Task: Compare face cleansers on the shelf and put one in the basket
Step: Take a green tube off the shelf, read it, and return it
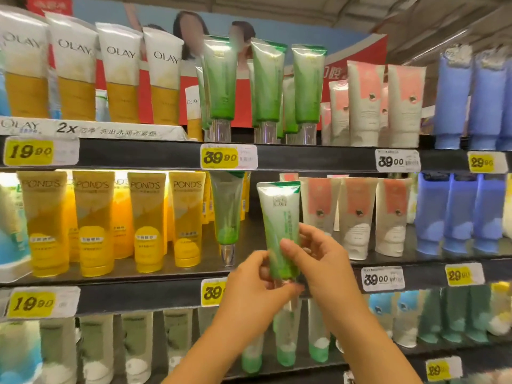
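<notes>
I hold a green-and-white cleanser tube (279, 217) upright, cap down, in front of the middle shelf. My left hand (257, 289) grips its lower end near the cap. My right hand (318, 261) pinches the tube's lower right side, thumb across the front. Another green tube (227, 214) stands on the middle shelf just left of it. More green tubes (267, 84) stand on the top shelf. No basket is in view.
Yellow Pond's tubes (146, 223) fill the middle shelf's left, Olay tubes (122, 73) the top left. Pink-and-white tubes (357, 217) and blue tubes (460, 212) stand to the right. Price tags (220, 157) line the shelf edges. Green-white tubes fill the lower shelf.
</notes>
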Demonstrator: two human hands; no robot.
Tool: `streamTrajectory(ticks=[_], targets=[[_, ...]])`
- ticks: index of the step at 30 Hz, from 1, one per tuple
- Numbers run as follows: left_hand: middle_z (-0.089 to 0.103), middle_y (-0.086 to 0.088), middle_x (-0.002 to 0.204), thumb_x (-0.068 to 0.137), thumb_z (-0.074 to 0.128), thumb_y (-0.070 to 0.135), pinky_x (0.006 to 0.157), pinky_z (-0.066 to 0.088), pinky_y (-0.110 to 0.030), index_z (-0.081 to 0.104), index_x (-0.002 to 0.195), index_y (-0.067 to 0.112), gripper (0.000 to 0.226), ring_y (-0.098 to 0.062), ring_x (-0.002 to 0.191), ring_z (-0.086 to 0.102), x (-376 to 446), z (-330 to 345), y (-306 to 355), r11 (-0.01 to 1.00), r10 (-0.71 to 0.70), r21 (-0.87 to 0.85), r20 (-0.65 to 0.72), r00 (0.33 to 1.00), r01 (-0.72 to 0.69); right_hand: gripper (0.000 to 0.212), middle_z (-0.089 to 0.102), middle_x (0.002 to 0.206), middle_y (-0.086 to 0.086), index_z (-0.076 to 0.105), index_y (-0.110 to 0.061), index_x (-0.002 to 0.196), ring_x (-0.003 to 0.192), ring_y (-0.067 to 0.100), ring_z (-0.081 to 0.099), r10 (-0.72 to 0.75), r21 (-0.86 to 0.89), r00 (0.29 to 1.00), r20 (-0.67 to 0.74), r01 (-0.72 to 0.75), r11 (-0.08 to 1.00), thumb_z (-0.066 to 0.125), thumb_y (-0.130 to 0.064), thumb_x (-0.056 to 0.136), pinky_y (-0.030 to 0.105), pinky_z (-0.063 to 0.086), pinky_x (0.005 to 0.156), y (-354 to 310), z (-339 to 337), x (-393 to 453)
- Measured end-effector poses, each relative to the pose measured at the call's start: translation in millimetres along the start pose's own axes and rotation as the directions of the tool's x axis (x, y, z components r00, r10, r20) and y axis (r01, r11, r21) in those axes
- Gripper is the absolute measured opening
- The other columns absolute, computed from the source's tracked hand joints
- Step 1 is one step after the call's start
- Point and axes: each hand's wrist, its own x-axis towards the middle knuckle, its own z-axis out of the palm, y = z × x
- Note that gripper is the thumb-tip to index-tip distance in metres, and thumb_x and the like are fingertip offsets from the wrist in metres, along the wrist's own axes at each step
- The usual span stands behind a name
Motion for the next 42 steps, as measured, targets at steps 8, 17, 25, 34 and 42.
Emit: streamTrajectory(ticks=[8, 17, 25, 34, 42], targets=[[0.069, 0.023, 0.071, 0.069, 0.08, 0.015, 0.06, 0.05, -0.011, 0.06, 0.087, 0.029, 0.03, 0.005, 0.065, 0.065, 52, -8, -13, 0.999, 0.04, 0.017, -0.03, 0.999, -0.039, 0.025, 0.064, 0.099, -0.002, 0.059, -0.022, 0.111, 0.089, 0.009, 0.061, -0.178, -0.46, 0.942, -0.286, 0.028, 0.887, 0.064, -0.018, 0.087, 0.011, 0.045, 0.072, 28, -36, 36], [0.062, 0.024, 0.083, 0.072, 0.079, 0.024, 0.061, 0.041, -0.002, 0.052, 0.11, 0.032, 0.047, 0.011, 0.078, 0.058, 81, 2, -19, 0.972, 0.08, 0.233, -0.182, 0.98, -0.036, 0.065, 0.042, 0.137, 0.011, 0.031, -0.007, 0.14, 0.127, 0.027, 0.039, -0.204, -0.813, 0.937, -0.283, -0.121, 0.569, 0.063, -0.028, 0.087, 0.037, 0.034, 0.103, 46, -37, 53], [0.052, 0.027, 0.075, 0.071, 0.079, 0.029, 0.056, 0.038, 0.003, 0.052, 0.124, 0.021, 0.06, 0.013, 0.071, 0.051, 84, 10, -31, 0.946, 0.103, 0.325, -0.258, 0.961, -0.014, 0.087, 0.035, 0.136, 0.015, 0.015, -0.001, 0.141, 0.125, 0.032, 0.038, -0.158, -0.86, 0.94, -0.301, -0.197, 0.47, 0.068, -0.037, 0.081, 0.036, 0.037, 0.096, 55, -27, 58], [0.056, 0.025, 0.077, 0.071, 0.079, 0.032, 0.056, 0.039, 0.0, 0.05, 0.12, 0.028, 0.057, 0.012, 0.075, 0.054, 82, 13, -36, 0.941, 0.112, 0.34, -0.293, 0.949, -0.006, 0.076, 0.041, 0.135, 0.019, 0.022, 0.001, 0.142, 0.122, 0.036, 0.043, -0.199, -0.837, 0.932, -0.302, -0.159, 0.524, 0.066, -0.022, 0.084, 0.039, 0.039, 0.095, 62, -27, 55], [0.058, 0.023, 0.078, 0.073, 0.077, 0.032, 0.057, 0.037, -0.001, 0.051, 0.122, 0.027, 0.056, 0.008, 0.074, 0.053, 82, 14, -35, 0.935, 0.107, 0.355, -0.301, 0.947, 0.007, 0.072, 0.04, 0.137, 0.016, 0.02, -0.002, 0.142, 0.123, 0.033, 0.043, -0.179, -0.833, 0.949, -0.259, -0.126, 0.539, 0.062, -0.023, 0.088, 0.038, 0.039, 0.095, 59, -30, 55]])
